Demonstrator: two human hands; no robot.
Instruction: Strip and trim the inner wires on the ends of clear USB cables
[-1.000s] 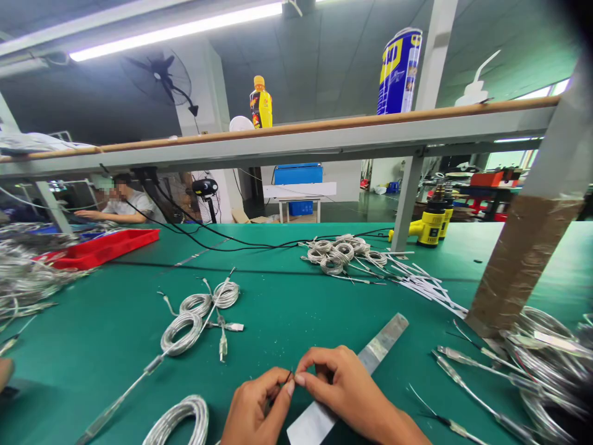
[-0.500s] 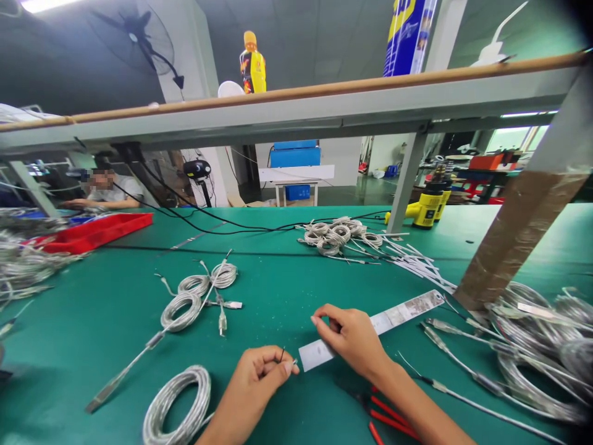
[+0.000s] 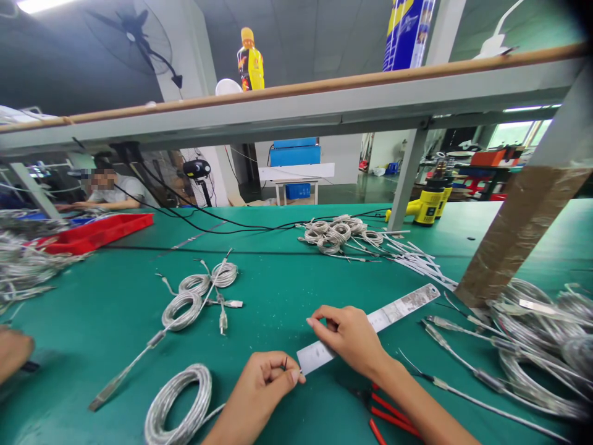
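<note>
My left hand (image 3: 271,386) is closed in a pinch on a cable end, with a short dark wire sticking up between its fingers, right at the near end of the metal ruler (image 3: 393,312). The cable runs back under this hand towards a clear coil (image 3: 178,405) on its left. My right hand (image 3: 349,337) rests over the ruler, thumb and forefinger curled close together; whether anything thin is between them is too small to tell. Red-handled pliers (image 3: 393,417) lie partly under my right forearm.
Coiled cables with USB plugs (image 3: 183,309) lie left of centre, more coils (image 3: 340,233) at the back, and a cable pile (image 3: 532,346) at right. A taped post (image 3: 514,235) stands at right. Another person's hand (image 3: 13,352) is at the left edge. A red tray (image 3: 97,233) sits back left.
My left hand has moved slightly right, up to the ruler's end. The ruler's far end has shifted slightly left. Another person's hand has come into view at the left edge.
</note>
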